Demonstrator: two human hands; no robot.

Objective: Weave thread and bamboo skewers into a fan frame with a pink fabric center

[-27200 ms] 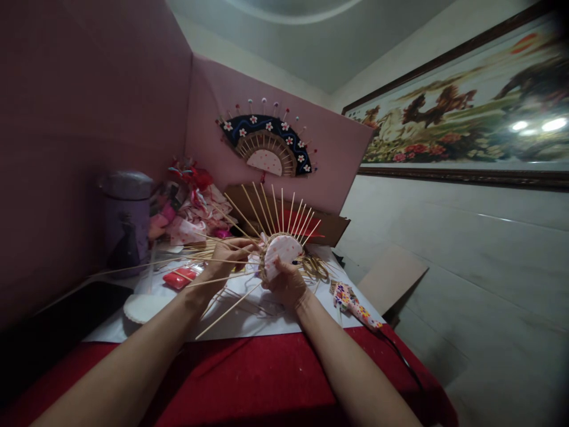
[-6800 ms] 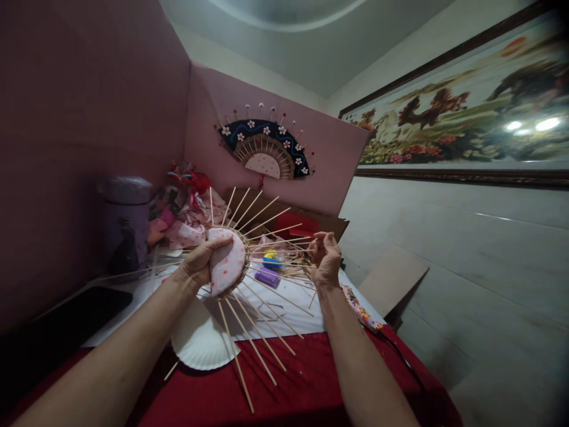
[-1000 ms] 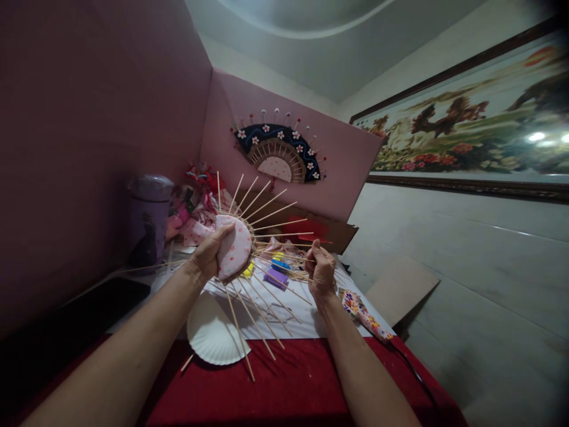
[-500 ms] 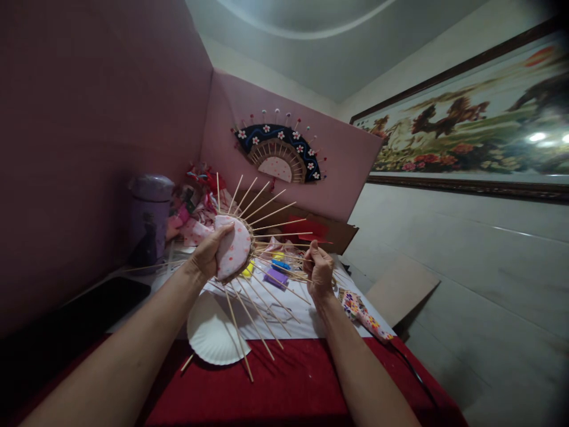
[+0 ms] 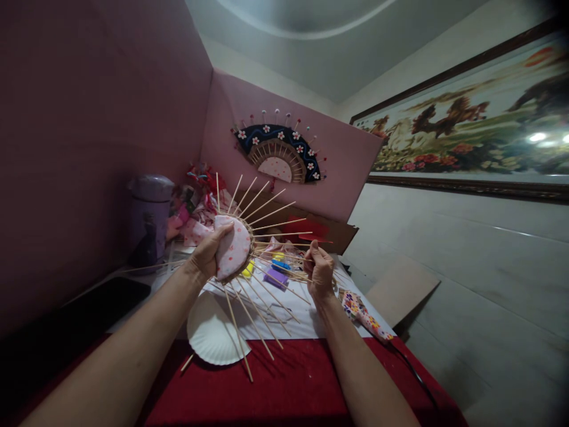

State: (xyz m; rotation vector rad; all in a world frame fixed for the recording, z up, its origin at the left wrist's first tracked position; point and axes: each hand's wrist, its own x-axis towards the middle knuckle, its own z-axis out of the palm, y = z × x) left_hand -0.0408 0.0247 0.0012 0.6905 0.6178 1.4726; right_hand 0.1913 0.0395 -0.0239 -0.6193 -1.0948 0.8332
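My left hand (image 5: pixel 211 252) is closed around the flat edge of a half-round fan base (image 5: pixel 235 252), thumb on its white cloth with small pinkish-red marks. Brown cord runs along the curved rim, and several thin wooden sticks (image 5: pixel 274 210) spread out from it like rays. My right hand (image 5: pixel 319 270) is pinched at the outer ends of the sticks on the right side; its fingertips seem to hold one stick, though they partly hide it. Below the fan base lies a white fluted paper plate (image 5: pixel 213 332), with lower sticks crossing in front of it.
A finished dark fan with white flowers (image 5: pixel 281 137) hangs on the pink board. Purple (image 5: pixel 276 277) and blue (image 5: pixel 281 265) packets lie on the white table cover. To the right is a flower-patterned tool with a cord (image 5: pixel 367 320); at left stands a purple lidded container (image 5: pixel 150 219).
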